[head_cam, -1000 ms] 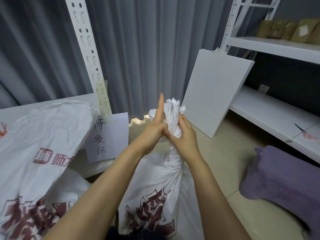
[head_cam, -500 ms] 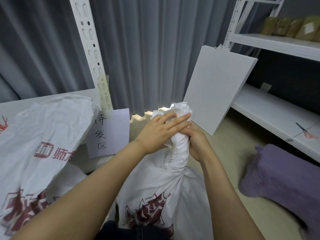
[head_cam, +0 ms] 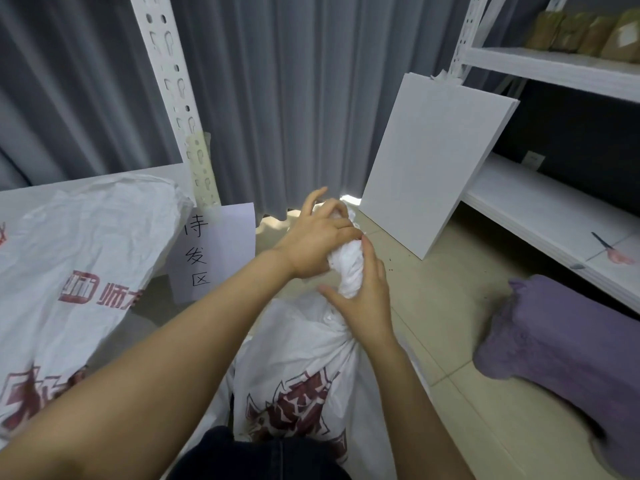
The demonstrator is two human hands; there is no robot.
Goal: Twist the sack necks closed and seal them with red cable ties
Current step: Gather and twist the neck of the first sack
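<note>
Clasping the soft sack neck (head_cam: 349, 268) mid-frame, left hand (head_cam: 318, 244) curled above, right hand (head_cam: 363, 306) below; likely best held low.

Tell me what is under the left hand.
The twisted top of the sack neck, which the left hand grips; the right hand holds it lower. The left hand covers the neck's tip, so that part cannot be seen.

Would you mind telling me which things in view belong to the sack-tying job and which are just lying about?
Job in hand: sack; its twisted neck; left hand and right hand, both gripping that neck; second sack at the left.
Lying about: white board; paper sign; purple cushion; brown packets on the upper shelf.
</note>
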